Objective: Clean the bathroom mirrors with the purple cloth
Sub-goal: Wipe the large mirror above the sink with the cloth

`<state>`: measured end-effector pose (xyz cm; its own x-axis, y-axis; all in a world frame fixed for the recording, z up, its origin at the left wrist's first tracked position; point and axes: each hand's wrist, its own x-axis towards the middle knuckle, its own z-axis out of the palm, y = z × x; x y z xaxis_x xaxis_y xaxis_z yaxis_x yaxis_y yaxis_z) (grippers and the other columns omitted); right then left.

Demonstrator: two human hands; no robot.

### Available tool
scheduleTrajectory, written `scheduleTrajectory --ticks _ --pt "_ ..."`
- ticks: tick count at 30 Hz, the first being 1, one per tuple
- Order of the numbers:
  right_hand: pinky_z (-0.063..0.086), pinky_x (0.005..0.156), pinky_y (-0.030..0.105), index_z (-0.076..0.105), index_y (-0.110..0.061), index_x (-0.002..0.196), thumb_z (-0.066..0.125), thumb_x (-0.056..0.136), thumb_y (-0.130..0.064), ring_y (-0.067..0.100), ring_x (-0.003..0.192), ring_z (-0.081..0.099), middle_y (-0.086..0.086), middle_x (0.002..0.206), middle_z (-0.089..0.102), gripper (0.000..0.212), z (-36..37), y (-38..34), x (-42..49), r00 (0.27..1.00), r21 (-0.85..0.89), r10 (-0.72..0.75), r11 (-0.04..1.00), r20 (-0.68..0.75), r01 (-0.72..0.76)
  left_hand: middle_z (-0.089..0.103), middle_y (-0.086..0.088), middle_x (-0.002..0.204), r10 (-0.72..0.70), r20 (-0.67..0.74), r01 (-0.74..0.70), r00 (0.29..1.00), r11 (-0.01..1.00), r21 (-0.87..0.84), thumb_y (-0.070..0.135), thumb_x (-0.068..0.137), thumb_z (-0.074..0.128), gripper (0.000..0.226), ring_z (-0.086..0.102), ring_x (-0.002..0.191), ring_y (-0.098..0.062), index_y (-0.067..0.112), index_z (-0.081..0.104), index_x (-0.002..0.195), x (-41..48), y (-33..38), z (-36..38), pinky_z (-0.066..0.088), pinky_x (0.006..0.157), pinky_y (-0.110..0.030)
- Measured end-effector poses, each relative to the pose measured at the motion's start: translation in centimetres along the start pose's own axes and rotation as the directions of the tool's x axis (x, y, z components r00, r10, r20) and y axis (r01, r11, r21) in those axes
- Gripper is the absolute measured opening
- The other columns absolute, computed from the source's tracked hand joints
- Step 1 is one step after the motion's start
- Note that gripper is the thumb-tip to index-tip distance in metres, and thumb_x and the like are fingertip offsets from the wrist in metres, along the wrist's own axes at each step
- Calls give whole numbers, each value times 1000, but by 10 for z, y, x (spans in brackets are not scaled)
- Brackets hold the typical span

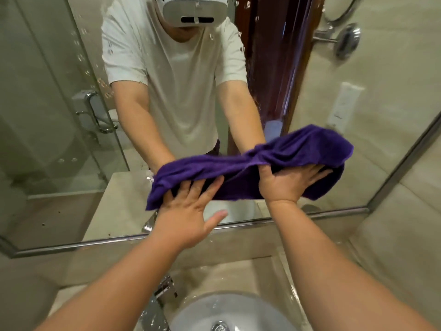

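The purple cloth [226, 185] lies stretched low on the mirror [59, 130], its long axis rising left to right, pinned under two flat, spread palms, left hand [188, 209] on the lower end, right hand [290, 185] towards the higher, with droplets [81, 58] on the glass above

Colour rundown
cloth [262, 161] solid deep purple; sink [202, 311] white; wall tiles [393, 223] beige; mirror trim [71, 244] chrome; reflected shirt [181, 91] white, door [274, 68] dark red-brown.
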<state>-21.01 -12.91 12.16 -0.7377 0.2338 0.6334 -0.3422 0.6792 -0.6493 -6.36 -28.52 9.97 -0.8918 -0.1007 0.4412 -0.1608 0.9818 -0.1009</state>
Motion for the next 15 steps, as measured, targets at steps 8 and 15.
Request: scheduleTrajectory --ticks 8,15 --pt "-9 118 65 4 8 151 32 50 -102 62 143 -4 50 150 1 152 44 92 -95 906 -29 166 985 389 -169 -5 10 167 -48 562 142 825 982 -124 82 86 6 70 2 152 -18 56 -44 128 -79 13 97 4 118 -48" --pt "0 118 67 56 10 134 32 67 -97 60 139 28 42 134 50 128 65 74 -141 885 -4 135 989 446 -149 53 0 147 -186 473 234 861 971 -43 68 90 33 70 54 130 -26 31 43 148 -106 -13 82 46 97 -57"
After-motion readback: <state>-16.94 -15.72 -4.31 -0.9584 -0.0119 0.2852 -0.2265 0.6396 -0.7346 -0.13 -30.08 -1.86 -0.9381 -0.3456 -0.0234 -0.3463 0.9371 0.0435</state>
